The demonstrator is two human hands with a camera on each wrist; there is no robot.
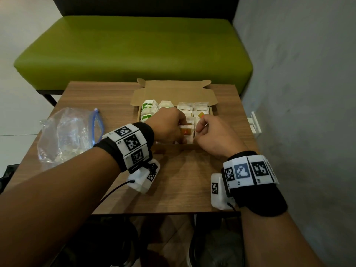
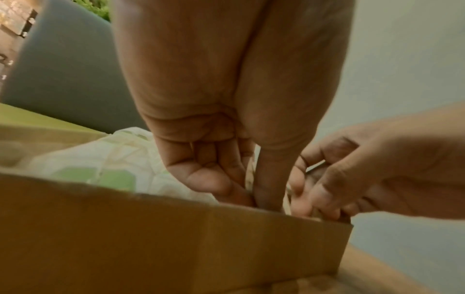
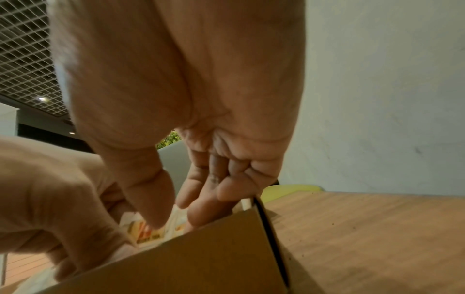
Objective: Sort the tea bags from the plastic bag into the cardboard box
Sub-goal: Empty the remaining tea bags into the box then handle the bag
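- Left hand (image 1: 168,126) reaches into the open brown cardboard box (image 1: 195,97) on the wooden table (image 1: 96,97), pinching an orange-labelled tea bag (image 1: 186,132) at its near edge
- Right hand (image 1: 212,132), fingers curled, touches the packed white tea bags (image 1: 192,109) beside it; I cannot tell whether it grips one
- Crumpled clear plastic bag (image 1: 65,135) lies well left of the box

Soft, fairly dim indoor light fills the head view, with no hard glare; faint shadows lie on the table (image 1: 81,97) just under the wrists. Straight lines bow toward the edges, and the green bench (image 1: 134,49) curves at its far corners. The clear plastic bag (image 1: 63,135) catches small pale highlights. Both wrist views are warmer in tone, soft and smeared: the left hand (image 2: 226,119) and right hand (image 3: 188,99) loom large and blurred, and the cardboard box (image 2: 151,238) wall nearby is out of focus. A small ceiling lamp (image 3: 42,98) glows at far left.
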